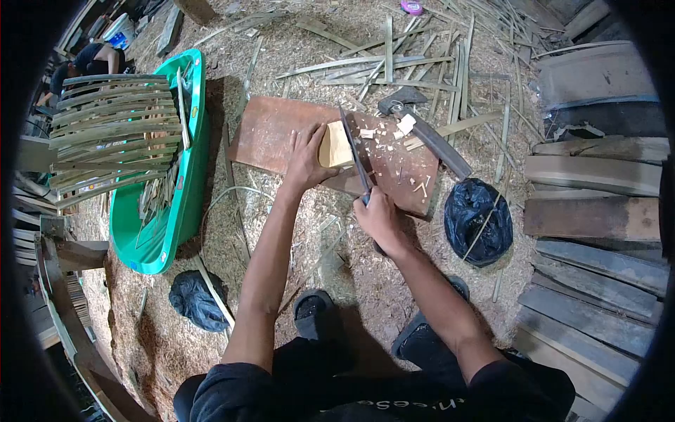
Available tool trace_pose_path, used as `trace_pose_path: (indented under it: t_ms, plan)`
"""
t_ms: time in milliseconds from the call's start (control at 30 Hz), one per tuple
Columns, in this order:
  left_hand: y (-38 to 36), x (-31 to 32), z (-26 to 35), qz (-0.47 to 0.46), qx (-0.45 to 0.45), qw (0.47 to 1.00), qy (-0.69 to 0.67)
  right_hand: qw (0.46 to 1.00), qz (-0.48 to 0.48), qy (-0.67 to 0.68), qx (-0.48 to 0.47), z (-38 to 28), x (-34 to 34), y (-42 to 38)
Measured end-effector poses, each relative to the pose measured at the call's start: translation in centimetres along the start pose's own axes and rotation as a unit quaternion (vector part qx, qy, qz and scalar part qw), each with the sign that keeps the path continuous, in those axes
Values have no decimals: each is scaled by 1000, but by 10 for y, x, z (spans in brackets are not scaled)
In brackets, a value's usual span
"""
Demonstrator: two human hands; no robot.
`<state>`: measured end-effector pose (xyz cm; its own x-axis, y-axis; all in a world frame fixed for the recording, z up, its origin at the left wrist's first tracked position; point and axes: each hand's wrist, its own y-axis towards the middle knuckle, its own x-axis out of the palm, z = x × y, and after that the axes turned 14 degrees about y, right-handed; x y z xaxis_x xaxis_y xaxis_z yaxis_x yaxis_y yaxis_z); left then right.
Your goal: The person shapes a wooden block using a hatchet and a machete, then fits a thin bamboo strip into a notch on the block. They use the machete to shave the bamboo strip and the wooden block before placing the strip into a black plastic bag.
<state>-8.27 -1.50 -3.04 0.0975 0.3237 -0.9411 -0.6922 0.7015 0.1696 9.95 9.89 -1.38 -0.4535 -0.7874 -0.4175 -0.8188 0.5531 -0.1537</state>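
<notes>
A pale wooden block [337,145] lies on a reddish-brown board [271,126] on the ground. My left hand [307,156] presses on the block's left side, thumb at its near corner and fingers along its edge. In my right hand [380,219] is the handle of a long-bladed knife [356,150]. Its narrow dark blade points away from me, right along the block's right edge. Small pale wood chips [380,146] are scattered over the board to the right of the blade.
A hatchet [437,144] rests across the board's far right corner. Black plastic bags [478,221] flank my feet. At left, a green tub [184,190] holds slatted wood. Split strips [394,63] litter the ground beyond; planks [590,218] line the right. Another person [98,60] is far left.
</notes>
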Motion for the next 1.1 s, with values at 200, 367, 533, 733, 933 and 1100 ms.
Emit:
trace_pose_path:
  t_ms: [200, 367, 533, 733, 933, 1100]
  plan:
    - [0, 2, -1, 10, 0, 1000, 3, 990, 45, 131, -13, -21, -10, 13]
    - [2, 2, -2, 0, 5, 1000, 2, 999, 25, 19, -43, -1, 2, 4]
    - [3, 0, 2, 3, -7, 1000, 10, 989, 68, 116, -54, -37, -18, 11]
    - [3, 3, -2, 14, 2, 1000, -2, 1000, 3, 19, -9, 16, 1, 5]
    - [0, 5, -3, 12, -3, 1000, 9, 996, -5, 80, 32, -14, -7, 1]
    - [4, 3, 0, 12, -19, 1000, 6, 1000, 5, 20, 21, 11, 1, 9]
